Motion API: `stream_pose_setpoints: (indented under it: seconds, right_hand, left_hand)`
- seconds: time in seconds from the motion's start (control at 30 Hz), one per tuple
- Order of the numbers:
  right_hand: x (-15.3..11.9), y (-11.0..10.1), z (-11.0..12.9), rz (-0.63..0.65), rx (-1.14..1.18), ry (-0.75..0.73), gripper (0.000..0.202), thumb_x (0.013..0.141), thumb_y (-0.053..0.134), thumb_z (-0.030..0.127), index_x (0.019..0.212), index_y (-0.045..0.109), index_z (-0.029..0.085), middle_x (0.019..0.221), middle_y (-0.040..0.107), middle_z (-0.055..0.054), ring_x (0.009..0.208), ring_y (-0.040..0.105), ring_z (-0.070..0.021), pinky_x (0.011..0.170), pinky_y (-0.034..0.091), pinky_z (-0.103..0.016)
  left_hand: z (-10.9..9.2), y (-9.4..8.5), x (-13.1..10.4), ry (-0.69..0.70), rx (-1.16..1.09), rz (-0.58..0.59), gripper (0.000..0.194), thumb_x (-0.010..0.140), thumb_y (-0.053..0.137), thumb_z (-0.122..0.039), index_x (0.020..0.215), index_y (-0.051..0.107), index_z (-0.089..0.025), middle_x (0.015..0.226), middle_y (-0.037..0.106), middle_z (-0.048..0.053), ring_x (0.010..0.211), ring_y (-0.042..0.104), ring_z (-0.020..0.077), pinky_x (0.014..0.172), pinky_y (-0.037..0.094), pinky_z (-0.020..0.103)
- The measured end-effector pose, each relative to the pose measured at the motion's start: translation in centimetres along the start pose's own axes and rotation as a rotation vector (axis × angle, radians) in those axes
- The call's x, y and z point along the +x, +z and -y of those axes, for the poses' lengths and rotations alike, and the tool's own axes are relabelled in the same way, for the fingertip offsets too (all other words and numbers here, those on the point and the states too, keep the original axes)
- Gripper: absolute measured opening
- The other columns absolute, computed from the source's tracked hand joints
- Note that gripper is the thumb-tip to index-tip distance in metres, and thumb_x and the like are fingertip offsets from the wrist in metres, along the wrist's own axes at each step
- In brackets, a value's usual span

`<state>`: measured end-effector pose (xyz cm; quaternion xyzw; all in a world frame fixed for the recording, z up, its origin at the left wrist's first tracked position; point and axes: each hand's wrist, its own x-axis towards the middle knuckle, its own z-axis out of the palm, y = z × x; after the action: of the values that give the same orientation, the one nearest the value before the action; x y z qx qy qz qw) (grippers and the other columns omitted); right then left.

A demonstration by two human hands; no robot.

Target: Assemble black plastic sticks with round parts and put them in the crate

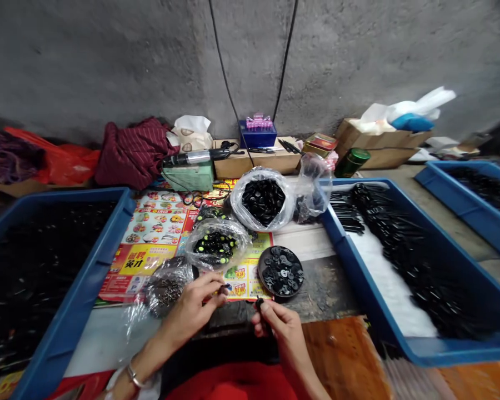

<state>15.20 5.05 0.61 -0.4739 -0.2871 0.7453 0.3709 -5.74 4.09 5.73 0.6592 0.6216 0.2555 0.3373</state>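
My left hand (200, 303) is closed in a pinch on a small dark part (224, 289), too small to name. A little to its right, my right hand (280, 323) grips a slim black piece (259, 303) whose tip points up; the rest is hidden in the fingers. The two held parts are apart. Just beyond my hands stand a plastic bag of black and yellow-green parts (215, 247) and a round dish of flat black pieces (281, 271). By my left wrist lies a clear bag of small metal parts, perhaps screws (166, 290).
Blue trays with black parts stand at the left (125, 203) and right (394, 328), another (475, 205) farther right. A bag of glossy black pieces (263, 201) sits behind the dish. An electric screwdriver (198, 158) lies at the back. Two cables (284, 64) hang before the wall.
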Motion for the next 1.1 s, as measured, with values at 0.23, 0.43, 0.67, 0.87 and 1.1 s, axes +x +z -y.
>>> stream_pose_setpoints:
  seconds: [0.23, 0.43, 0.67, 0.87, 1.1]
  right_hand:
    - [0.3, -0.4, -0.4, -0.013, 0.000, -0.046, 0.040, 0.068, 0.079, 0.050, 0.083, 0.079, 0.013, 0.069, 0.075, -0.007, 0.060, 0.066, -0.0168, 0.055, 0.054, -0.024]
    - [-0.1, -0.1, 0.3, 0.057, -0.072, -0.094, 0.039, 0.069, 0.077, 0.052, 0.076, 0.079, 0.014, 0.064, 0.073, -0.004, 0.055, 0.060, -0.0140, 0.052, 0.048, -0.021]
    - [-0.7, -0.4, 0.2, 0.135, -0.069, -0.028, 0.036, 0.070, 0.078, 0.049, 0.085, 0.081, 0.016, 0.077, 0.075, -0.005, 0.067, 0.063, -0.0174, 0.063, 0.050, -0.024]
    - [-0.9, -0.8, -0.2, 0.152, 0.052, 0.073, 0.037, 0.071, 0.076, 0.049, 0.075, 0.079, 0.012, 0.061, 0.066, -0.002, 0.054, 0.055, -0.0123, 0.054, 0.044, -0.022]
    - [-1.0, -1.0, 0.2, 0.155, -0.033, 0.063, 0.039, 0.069, 0.077, 0.052, 0.068, 0.077, 0.012, 0.062, 0.069, -0.004, 0.053, 0.059, -0.0124, 0.053, 0.047, -0.021]
  left_hand:
    - [-3.0, 3.4, -1.7, -0.153, -0.174, 0.263, 0.022, 0.081, 0.052, -0.021, 0.063, 0.062, -0.013, 0.059, 0.053, -0.003, 0.058, 0.046, 0.0123, 0.055, 0.032, 0.021]
    - [-3.1, 5.3, -2.1, -0.211, -0.252, 0.226, 0.023, 0.080, 0.052, -0.023, 0.062, 0.059, -0.013, 0.058, 0.047, -0.003, 0.058, 0.040, 0.0115, 0.053, 0.027, 0.022]
    - [-3.6, 5.5, -2.3, -0.223, -0.184, 0.205, 0.024, 0.078, 0.054, -0.021, 0.055, 0.055, -0.014, 0.053, 0.041, -0.005, 0.054, 0.036, 0.0101, 0.051, 0.022, 0.023]
    - [-3.7, 5.6, -2.5, -0.161, -0.163, 0.146, 0.026, 0.082, 0.056, -0.024, 0.059, 0.063, -0.014, 0.056, 0.055, -0.003, 0.055, 0.046, 0.0114, 0.054, 0.029, 0.022]
    - [-2.7, 5.4, -1.9, -0.184, -0.474, -0.029, 0.015, 0.080, 0.059, -0.025, 0.090, 0.066, -0.015, 0.075, 0.065, 0.003, 0.067, 0.058, 0.0162, 0.061, 0.045, 0.022]
